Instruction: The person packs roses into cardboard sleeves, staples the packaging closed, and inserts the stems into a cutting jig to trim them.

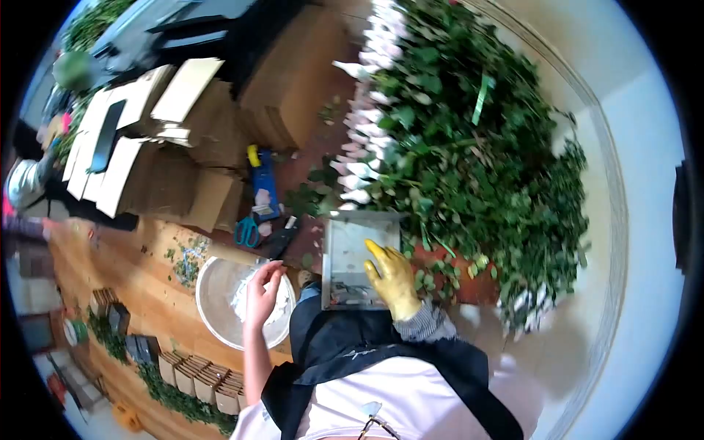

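Note:
My left hand point(262, 295) is bare and hangs over the rim of a round white tub point(207, 312) that holds white material. Its fingers are bent, and whether they pinch anything small is unclear. A yellow rubber glove covers my right hand point(392, 282), its fingers apart with nothing between them, over the right part of a metal tray point(345, 238). To the right of the tray lies a large pile of leafy green stems point(477, 169). White wrapped flower heads point(359, 170) line the pile's left edge.
Teal scissors point(247, 232), a dark-bladed tool point(281, 238) and a blue item point(264, 187) lie left of the tray. Cardboard boxes point(165, 180) are stacked at the upper left. A person point(29, 180) is at the far left. More greenery and boxes stand on the floor.

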The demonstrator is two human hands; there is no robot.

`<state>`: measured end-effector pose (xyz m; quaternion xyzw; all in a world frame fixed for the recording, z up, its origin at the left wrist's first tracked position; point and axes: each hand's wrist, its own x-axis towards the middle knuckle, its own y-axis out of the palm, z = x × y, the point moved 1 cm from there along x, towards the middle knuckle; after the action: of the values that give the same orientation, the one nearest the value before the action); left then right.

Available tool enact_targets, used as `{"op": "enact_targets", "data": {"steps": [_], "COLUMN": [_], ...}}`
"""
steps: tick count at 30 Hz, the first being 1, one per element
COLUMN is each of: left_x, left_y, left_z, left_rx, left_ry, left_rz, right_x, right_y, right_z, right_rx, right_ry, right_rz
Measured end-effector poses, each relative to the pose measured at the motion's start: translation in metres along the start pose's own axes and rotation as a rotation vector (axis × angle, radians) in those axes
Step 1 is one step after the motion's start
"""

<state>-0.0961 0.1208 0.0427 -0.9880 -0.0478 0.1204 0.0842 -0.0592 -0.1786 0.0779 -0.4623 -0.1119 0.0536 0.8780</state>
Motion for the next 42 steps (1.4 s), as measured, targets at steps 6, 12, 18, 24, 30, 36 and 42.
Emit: {"op": "enact_targets", "data": {"steps": [6, 12, 18, 24, 30, 36, 42], "left_x": [0.028, 0.118, 0.346, 0.421, 0.389, 0.352, 0.245], "left_y": [-0.106, -0.201, -0.344, -0.397, -0.4, -0.363, -0.178], "left_z": [-0.178, -0.287, -0.335, -0.325, -0.342, -0.4, -0.439], "left_rx": [0.293, 0.582, 1.389, 1.432, 1.47, 1.705, 1.003], "left_ry": [0.351, 0.727, 1.034, 0.682, 0.69, 0.74, 1.692], "left_rz": [0.16, -0.509, -0.945, -0.628, -0.724, -1.117, -0.858], "right_x": [0.004, -0.004, -0.001, 0.002, 0.002, 0.001, 0.11], "right_y": [-0.003, 0.003, 0.002, -0.003, -0.004, -0.003, -0.114], "right_z": [0.009, 0.013, 0.017, 0.02, 0.022, 0.009, 0.043], "right_rx": [-0.144, -0.167, -0.166, -0.179, -0.178, 0.129, 0.474], "right_ry": [-0.093, -0.028, 0.019, 0.106, 0.074, 0.248, -0.109], "right_rz": [-0.118, -0.197, -0.179, -0.094, -0.124, -0.021, -0.417]}}
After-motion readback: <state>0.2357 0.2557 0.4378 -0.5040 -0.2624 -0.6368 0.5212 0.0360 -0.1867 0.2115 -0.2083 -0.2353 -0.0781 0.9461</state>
